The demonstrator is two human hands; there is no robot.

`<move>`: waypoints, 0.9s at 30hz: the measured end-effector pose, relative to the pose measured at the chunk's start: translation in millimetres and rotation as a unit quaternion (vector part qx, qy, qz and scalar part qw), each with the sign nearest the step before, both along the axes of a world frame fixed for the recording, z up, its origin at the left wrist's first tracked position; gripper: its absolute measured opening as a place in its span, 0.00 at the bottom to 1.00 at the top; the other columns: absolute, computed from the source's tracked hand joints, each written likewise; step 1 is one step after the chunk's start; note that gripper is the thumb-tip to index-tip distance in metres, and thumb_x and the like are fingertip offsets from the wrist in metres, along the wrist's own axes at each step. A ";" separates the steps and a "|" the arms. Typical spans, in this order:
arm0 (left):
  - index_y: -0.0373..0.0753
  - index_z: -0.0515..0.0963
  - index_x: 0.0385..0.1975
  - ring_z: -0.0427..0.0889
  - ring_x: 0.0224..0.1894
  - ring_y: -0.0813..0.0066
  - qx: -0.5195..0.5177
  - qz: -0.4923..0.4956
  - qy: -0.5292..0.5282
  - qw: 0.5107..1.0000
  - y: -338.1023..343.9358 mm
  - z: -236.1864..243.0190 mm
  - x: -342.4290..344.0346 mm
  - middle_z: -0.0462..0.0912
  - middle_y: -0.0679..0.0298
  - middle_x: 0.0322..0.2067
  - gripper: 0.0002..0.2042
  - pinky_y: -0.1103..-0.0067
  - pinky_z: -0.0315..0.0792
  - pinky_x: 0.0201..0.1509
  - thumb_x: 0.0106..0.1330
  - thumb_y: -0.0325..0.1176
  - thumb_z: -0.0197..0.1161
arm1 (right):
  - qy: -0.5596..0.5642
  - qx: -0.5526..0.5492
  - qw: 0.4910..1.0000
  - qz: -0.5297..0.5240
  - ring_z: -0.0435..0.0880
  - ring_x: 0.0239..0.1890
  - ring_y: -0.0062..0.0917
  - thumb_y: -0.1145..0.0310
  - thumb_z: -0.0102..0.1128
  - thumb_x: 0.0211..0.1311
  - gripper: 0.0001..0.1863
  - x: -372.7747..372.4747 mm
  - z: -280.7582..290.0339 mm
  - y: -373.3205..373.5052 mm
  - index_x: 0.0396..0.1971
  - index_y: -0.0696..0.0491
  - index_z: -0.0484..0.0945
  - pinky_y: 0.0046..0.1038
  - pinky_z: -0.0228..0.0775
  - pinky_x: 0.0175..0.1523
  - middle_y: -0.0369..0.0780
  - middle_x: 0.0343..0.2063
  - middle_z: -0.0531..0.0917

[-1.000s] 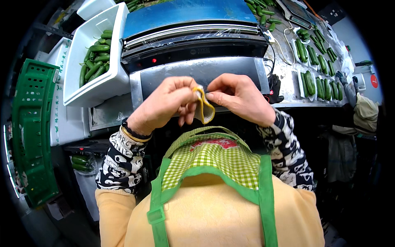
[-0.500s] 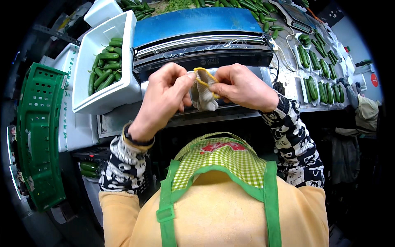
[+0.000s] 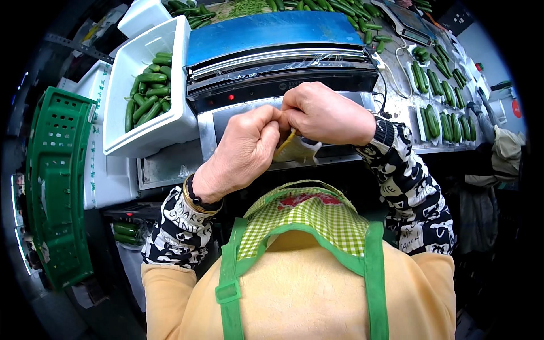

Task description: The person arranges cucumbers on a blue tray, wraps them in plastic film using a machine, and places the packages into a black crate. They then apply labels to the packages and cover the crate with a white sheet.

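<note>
Both of my hands are closed, close together over the front plate of a blue-topped wrapping machine. Between them hangs a pale knitted glove with a yellow cuff edge. My left hand pinches it from the left. My right hand, knuckles up, grips it from the other side. The fingertips and much of the cuff are hidden behind the knuckles. A red light glows on the machine's dark front, just beyond my left hand.
At left stands a white foam box with cucumbers, beside a green crate. Packed trays of cucumbers and a scale occupy the right of the metal table. A gloved hand of another person is at the far right.
My hands have drawn together and turned knuckles-up, closing the glove's opened cuff between them. The glove hangs slightly farther right. The machine's red light now shows.
</note>
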State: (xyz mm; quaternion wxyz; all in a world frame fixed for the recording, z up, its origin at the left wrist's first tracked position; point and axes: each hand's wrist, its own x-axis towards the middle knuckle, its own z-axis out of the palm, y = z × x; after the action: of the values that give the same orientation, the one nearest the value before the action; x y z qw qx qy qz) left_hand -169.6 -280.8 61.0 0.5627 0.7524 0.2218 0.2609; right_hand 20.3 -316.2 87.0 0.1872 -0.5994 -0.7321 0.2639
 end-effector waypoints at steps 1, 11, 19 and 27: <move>0.30 0.77 0.33 0.81 0.25 0.67 0.000 -0.005 0.019 1.000 0.8 -3.6 -0.9 0.79 0.54 0.24 0.05 0.73 0.75 0.31 0.66 0.22 0.52 | 0.015 0.018 1.000 -0.003 0.82 0.22 0.34 0.72 0.56 0.59 0.10 -0.9 0.0 -0.1 0.27 0.64 0.81 0.33 0.74 0.30 0.49 0.20 0.82; 0.34 0.76 0.50 0.79 0.49 0.66 0.100 -0.134 0.019 0.986 -11.5 -52.0 7.1 0.80 0.56 0.48 0.14 0.74 0.74 0.53 0.65 0.24 0.60 | -0.065 0.227 0.972 0.007 0.81 0.25 0.45 0.72 0.57 0.54 0.04 -48.8 -6.1 -27.7 0.27 0.58 0.75 0.41 0.73 0.32 0.48 0.23 0.81; 0.36 0.58 0.69 0.75 0.61 0.66 -0.409 -0.031 -0.259 0.874 -0.1 -54.7 10.5 0.71 0.56 0.63 0.26 0.72 0.72 0.64 0.73 0.31 0.54 | 0.026 0.319 0.940 -0.121 0.78 0.21 0.29 0.70 0.74 0.51 0.17 -54.5 -23.1 -60.4 0.36 0.59 0.75 0.26 0.71 0.25 0.40 0.24 0.76; 0.31 0.66 0.62 0.77 0.58 0.66 -0.439 0.006 -0.307 0.844 -9.9 -52.5 18.9 0.75 0.56 0.58 0.19 0.71 0.74 0.62 0.73 0.26 0.51 | -0.006 0.336 0.932 -0.138 0.81 0.26 0.35 0.76 0.66 0.50 0.11 -55.8 -36.6 -53.5 0.34 0.60 0.75 0.32 0.75 0.32 0.44 0.25 0.78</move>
State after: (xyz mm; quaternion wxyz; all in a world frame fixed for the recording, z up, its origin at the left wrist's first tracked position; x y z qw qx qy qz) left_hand -150.7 -290.7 8.5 0.8721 0.3064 0.1341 0.3573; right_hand -35.5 -369.8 50.3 0.4084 -0.5983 -0.6888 -0.0295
